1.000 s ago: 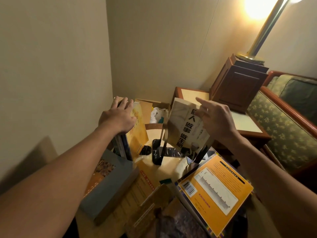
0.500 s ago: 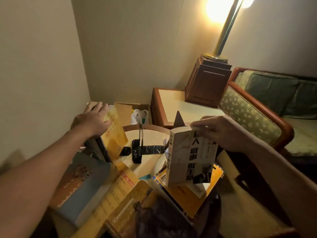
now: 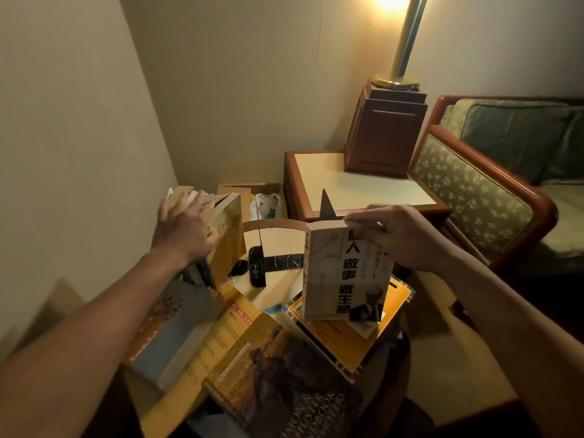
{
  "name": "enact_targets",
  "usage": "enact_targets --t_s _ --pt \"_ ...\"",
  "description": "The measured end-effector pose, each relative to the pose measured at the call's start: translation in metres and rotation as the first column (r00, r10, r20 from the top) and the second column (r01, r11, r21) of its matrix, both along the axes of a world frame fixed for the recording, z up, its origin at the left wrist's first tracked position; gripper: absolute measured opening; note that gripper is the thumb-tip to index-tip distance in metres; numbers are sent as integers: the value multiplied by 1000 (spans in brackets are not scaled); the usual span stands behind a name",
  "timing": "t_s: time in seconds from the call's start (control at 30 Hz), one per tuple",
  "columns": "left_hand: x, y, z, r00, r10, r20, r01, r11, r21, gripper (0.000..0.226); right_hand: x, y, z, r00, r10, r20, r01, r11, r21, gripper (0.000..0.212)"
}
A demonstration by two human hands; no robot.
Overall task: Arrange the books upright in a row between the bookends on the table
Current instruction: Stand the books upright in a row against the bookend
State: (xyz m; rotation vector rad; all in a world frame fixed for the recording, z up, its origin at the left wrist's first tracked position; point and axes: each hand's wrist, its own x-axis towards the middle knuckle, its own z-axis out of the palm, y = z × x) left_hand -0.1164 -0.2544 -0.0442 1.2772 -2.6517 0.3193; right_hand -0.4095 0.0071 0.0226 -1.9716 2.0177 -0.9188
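Head view. The right hand [image 3: 401,238] pinches the top edge of a pale paperback [image 3: 341,279] between thumb and curled fingers. The book hangs below and to the left of the hand, upright, with its front cover towards the camera. Its lower edge is over an orange book [image 3: 335,339] that lies flat; whether the two touch cannot be told.

The left hand [image 3: 186,229] lies with fairly straight, spread fingers across the tops of a row of upright books [image 3: 229,235] at the left of the round table [image 3: 284,238], grasping nothing. Just right of that row stands a black bookend [image 3: 257,267], a thin plate on a dark foot. A second dark pointed plate [image 3: 325,205] rises behind the paperback.

Between the row and the paperback, part of the pale tabletop is bare. Nearer the camera lie more books flat and overlapping: a grey-blue volume [image 3: 180,339], a yellow one [image 3: 224,339] and a large dark-covered one [image 3: 284,387].

Beyond the table, a cardboard box [image 3: 234,189] with a white bag [image 3: 267,202] sits in the corner of plain walls. Beside it is a wood-edged side table [image 3: 347,184] with a lit lamp on a wooden base [image 3: 385,134]. A green patterned sofa [image 3: 474,191] stands at right.
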Motion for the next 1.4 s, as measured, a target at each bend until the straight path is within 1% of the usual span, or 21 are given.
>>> enact_targets --t_s 0.07,0.13,0.2,0.23,0.3,0.33,0.4,0.47,0.53,0.6,0.67,0.7,0.73,0.77,0.83,0.9,1.0,1.1,1.2,1.3,1.4 --pt "-3 14 4 998 -30 -59 27 998 -53 64 0 1 0 1000 -4 13 4 1000 1 29" --pt "-12 43 11 954 -128 -272 118 992 -54 58 1 1 -1 999 -7 33 7 1000 9 30" --pt "-29 87 24 804 -202 -560 295 952 81 54 2 2 -1 999 -4 52 4 1000 11 29" --pt "-37 111 31 720 -211 -661 406 900 156 53 2 3 -1 998 -3 62 2 1000 10 29" --pt "-53 155 46 621 -244 -745 569 794 214 51 3 4 -1 998 6 67 -7 1000 6 28" --pt "-61 169 49 599 -265 -755 612 759 220 50 3 5 -1 999 17 49 -17 1000 -4 28" --pt "-73 184 49 569 -276 -775 649 729 217 47 7 9 -2 999 47 -9 -47 998 -35 28" --pt "-80 188 46 543 -255 -800 640 742 197 42 11 14 -5 997 46 -59 -52 993 -102 28" --pt "-81 187 42 529 -246 -812 608 778 160 37 15 18 -12 990 -40 -136 12 980 -199 27" --pt "-81 190 38 522 -248 -816 590 796 136 34 25 24 -24 949 -259 -179 202 938 -283 31" --pt "-80 196 38 515 -231 -825 589 795 146 33 49 32 -37 843 -531 -86 478 814 -331 38" --pt "-79 200 39 511 -219 -831 589 794 153 33 64 37 -43 796 -605 -7 569 753 -331 41" --pt "-79 202 39 509 -206 -835 587 794 161 33 77 40 -47 781 -618 89 612 730 -303 43" --pt "-78 205 39 511 -192 -838 578 798 170 33 90 43 -48 784 -583 213 621 745 -245 44" --pt "-77 211 38 506 -158 -848 570 799 191 32 105 47 -45 744 -481 464 578 812 -84 46" --pt "-73 219 36 495 -95 -864 584 772 250 32 109 50 -36 697 -430 573 522 853 5 49" --pt "-67 236 33 481 22 -876 643 670 370 30 107 58 -31 677 -371 635 459 888 29 52" --pt "-66 252 25 488 101 -867 688 568 453 39 104 68 -31 622 -378 685 459 886 72 53" --pt "-69 260 17 512 104 -853 693 538 481 43 103 75 -31 635 -409 655 474 876 87 54" --pt "-69 263 12 525 115 -843 713 482 509 35 100 80 -30 646 -438 626 476 872 119 60" --pt "-68 262 2 579 30 -815 685 524 506 33 95 85 -22 635 -462 619 469 867 165 61"
